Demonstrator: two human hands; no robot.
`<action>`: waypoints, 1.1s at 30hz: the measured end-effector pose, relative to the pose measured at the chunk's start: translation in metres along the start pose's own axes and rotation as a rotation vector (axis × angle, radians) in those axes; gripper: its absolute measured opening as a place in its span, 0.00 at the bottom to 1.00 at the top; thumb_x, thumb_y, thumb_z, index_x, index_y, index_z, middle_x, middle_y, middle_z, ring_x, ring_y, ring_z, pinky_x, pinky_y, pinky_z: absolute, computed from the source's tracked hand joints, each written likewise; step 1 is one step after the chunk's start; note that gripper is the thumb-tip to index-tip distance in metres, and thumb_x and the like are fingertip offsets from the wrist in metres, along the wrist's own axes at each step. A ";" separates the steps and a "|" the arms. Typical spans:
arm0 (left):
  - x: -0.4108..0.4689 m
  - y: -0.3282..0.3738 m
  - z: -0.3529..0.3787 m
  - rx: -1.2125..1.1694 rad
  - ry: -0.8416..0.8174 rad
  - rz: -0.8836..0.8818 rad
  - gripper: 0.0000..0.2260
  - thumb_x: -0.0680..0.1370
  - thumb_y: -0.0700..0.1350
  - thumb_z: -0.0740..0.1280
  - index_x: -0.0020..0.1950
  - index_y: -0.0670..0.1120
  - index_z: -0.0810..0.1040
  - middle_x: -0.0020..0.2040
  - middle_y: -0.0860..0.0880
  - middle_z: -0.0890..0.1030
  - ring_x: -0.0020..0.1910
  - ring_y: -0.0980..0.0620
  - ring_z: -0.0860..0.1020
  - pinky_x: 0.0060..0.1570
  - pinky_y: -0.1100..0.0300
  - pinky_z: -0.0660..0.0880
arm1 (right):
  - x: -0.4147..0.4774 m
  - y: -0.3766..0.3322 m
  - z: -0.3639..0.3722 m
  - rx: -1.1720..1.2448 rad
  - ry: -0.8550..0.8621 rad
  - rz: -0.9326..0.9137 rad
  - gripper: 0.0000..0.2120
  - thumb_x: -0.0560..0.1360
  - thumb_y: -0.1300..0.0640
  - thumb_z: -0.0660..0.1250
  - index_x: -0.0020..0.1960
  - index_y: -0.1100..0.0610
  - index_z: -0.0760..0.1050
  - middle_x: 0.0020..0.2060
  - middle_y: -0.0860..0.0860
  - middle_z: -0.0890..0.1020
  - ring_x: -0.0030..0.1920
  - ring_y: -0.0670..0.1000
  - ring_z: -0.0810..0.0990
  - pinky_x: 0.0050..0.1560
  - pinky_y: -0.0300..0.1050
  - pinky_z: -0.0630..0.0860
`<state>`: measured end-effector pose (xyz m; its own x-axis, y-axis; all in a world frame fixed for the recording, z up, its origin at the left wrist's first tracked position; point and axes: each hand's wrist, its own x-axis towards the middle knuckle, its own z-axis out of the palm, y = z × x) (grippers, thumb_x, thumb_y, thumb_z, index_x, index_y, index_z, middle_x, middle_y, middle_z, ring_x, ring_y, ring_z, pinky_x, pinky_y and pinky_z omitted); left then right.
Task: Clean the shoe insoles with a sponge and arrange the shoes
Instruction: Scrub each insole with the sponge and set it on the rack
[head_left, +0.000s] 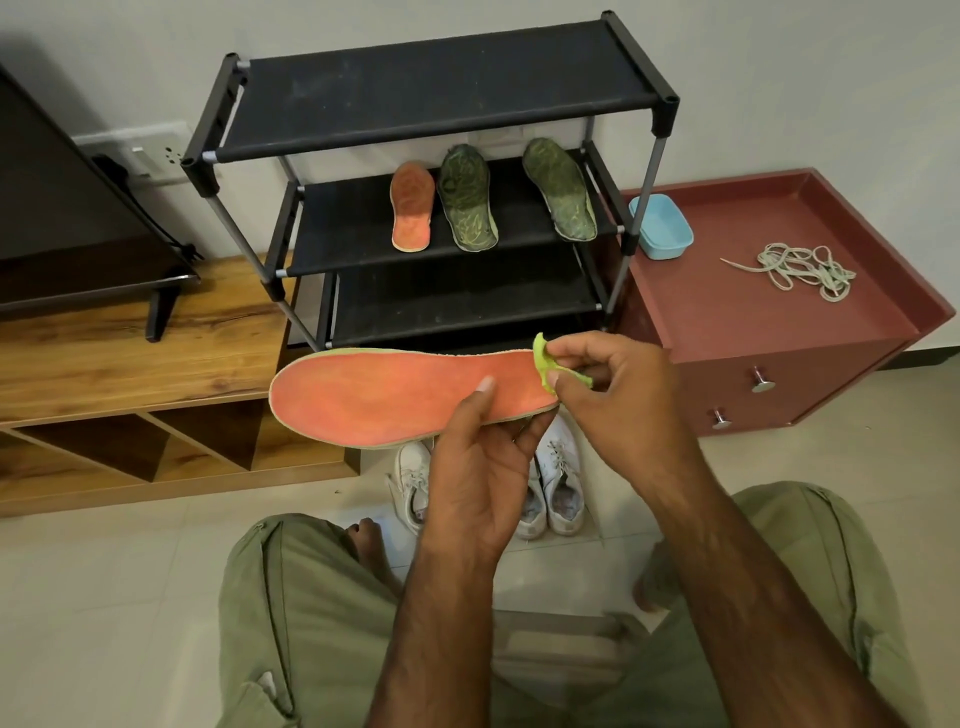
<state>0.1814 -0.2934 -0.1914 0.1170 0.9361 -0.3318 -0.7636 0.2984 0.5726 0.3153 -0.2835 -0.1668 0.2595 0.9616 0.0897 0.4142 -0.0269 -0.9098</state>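
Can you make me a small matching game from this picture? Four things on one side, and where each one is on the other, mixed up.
Things:
1. sponge
2. blue tub
3. white shoes
4. green insoles

Places:
A. on the tiled floor
B. on the middle shelf of the black rack
C. pinched in the right hand
D. on top of the red cabinet

Pairs: 1-C, 2-D, 3-A, 4-B
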 end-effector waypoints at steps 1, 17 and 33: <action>0.000 0.000 0.000 -0.008 -0.005 -0.005 0.15 0.84 0.43 0.63 0.69 0.39 0.74 0.68 0.33 0.78 0.70 0.35 0.76 0.74 0.38 0.67 | 0.000 -0.001 0.000 -0.022 -0.023 -0.013 0.13 0.76 0.61 0.75 0.58 0.47 0.84 0.48 0.40 0.83 0.48 0.37 0.82 0.50 0.35 0.80; -0.001 0.001 -0.003 -0.031 -0.019 -0.037 0.19 0.87 0.48 0.57 0.74 0.38 0.70 0.69 0.33 0.77 0.69 0.37 0.76 0.73 0.38 0.68 | 0.003 -0.008 -0.001 -0.355 -0.026 -0.064 0.13 0.76 0.61 0.71 0.56 0.47 0.86 0.51 0.44 0.83 0.47 0.42 0.81 0.50 0.36 0.78; -0.002 -0.002 -0.002 0.020 -0.037 -0.031 0.20 0.87 0.48 0.56 0.73 0.36 0.70 0.67 0.33 0.78 0.69 0.38 0.77 0.72 0.42 0.70 | 0.001 -0.005 0.003 -0.290 -0.116 -0.117 0.10 0.76 0.61 0.74 0.51 0.47 0.87 0.49 0.41 0.82 0.45 0.40 0.81 0.50 0.35 0.80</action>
<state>0.1815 -0.2959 -0.1935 0.1641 0.9326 -0.3214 -0.7465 0.3304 0.5775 0.3110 -0.2822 -0.1630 0.1018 0.9870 0.1247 0.6704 0.0246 -0.7416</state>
